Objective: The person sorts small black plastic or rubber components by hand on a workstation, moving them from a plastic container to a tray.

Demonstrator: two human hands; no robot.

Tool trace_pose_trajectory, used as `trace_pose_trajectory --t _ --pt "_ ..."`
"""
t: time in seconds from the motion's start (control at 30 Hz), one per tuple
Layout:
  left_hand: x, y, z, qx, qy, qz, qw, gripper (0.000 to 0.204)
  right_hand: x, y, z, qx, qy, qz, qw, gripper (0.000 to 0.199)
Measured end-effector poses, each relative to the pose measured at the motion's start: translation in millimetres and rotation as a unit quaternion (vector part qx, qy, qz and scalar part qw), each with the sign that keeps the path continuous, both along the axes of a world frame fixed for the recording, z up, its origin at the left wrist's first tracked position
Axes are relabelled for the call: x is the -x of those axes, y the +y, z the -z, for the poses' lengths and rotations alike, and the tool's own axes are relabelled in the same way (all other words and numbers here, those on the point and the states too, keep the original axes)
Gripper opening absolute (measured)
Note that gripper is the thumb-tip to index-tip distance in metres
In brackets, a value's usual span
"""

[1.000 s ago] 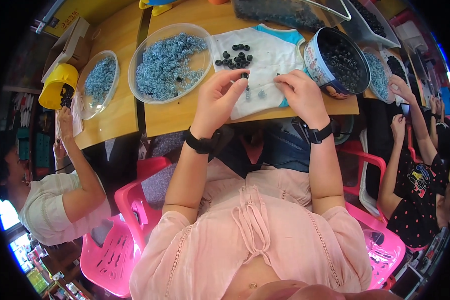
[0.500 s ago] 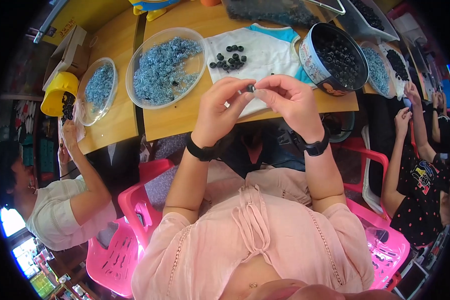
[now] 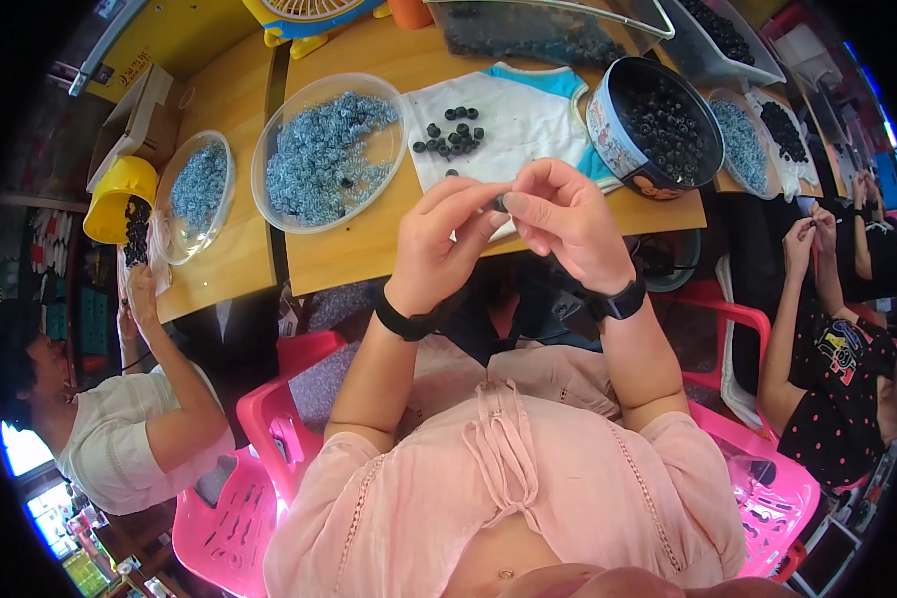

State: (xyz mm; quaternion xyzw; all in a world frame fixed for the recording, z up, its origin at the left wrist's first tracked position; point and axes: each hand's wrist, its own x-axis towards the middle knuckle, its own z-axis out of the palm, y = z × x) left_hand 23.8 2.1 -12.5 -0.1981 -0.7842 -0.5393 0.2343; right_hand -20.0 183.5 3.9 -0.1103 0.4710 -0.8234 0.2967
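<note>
Above the near table edge, my left hand [image 3: 437, 237] pinches a small black ring-shaped part [image 3: 499, 202] between thumb and fingers. My right hand [image 3: 575, 227] meets it there, its thumb and fingertips closed against the same part. The fingertips cover most of the part. Just beyond my hands lies a white cloth with blue edges [image 3: 528, 105], bearing a loose group of similar black parts [image 3: 458, 142]. To the right stands a round printed tin [image 3: 608, 137] holding many black parts. On the left, a clear oval tray [image 3: 260, 174] holds small translucent blue pieces.
A clear bin [image 3: 528, 25] stands at the back, near a blue and yellow fan [image 3: 319, 18]. Pink chairs [image 3: 269, 409] flank me. Co-workers sit on the left [image 3: 135, 429] and right [image 3: 832, 349]. The left one's hands are near a yellow bucket [image 3: 120, 204].
My right hand's fingers have shifted and curled in more around the small part. My left hand keeps its pinch. The view has tilted slightly. The right co-worker's hands have come together.
</note>
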Motion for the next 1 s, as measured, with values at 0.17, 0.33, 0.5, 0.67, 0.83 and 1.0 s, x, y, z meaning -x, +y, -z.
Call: trace_pose_trajectory --t 0.17,0.33,0.5,0.67,0.83,1.0 --pt "-2 4 3 0.013 -0.011 -0.045 0.999 0.025 -4 -4 0 -0.075 0.084 0.073 0.991 0.013" --pt "-2 1 3 0.005 -0.014 -0.055 0.998 0.025 -11 -9 -3 -0.116 0.161 0.121 0.973 0.014" --pt "-5 0 -5 -0.023 -0.022 -0.035 0.999 0.024 -9 -6 1 -0.035 0.081 0.071 0.994 0.01" --pt "-8 1 -3 -0.027 -0.013 -0.032 0.999 0.024 -15 -7 -1 -0.044 0.145 0.097 0.984 0.011" --pt "-9 1 -11 -0.017 0.009 -0.023 1.0 0.025 -15 -3 1 -0.017 0.174 0.091 0.98 0.01" --pt "-12 2 -11 -0.029 0.022 -0.02 0.999 0.025 -17 -4 -10 -0.006 0.132 0.067 0.989 0.012"
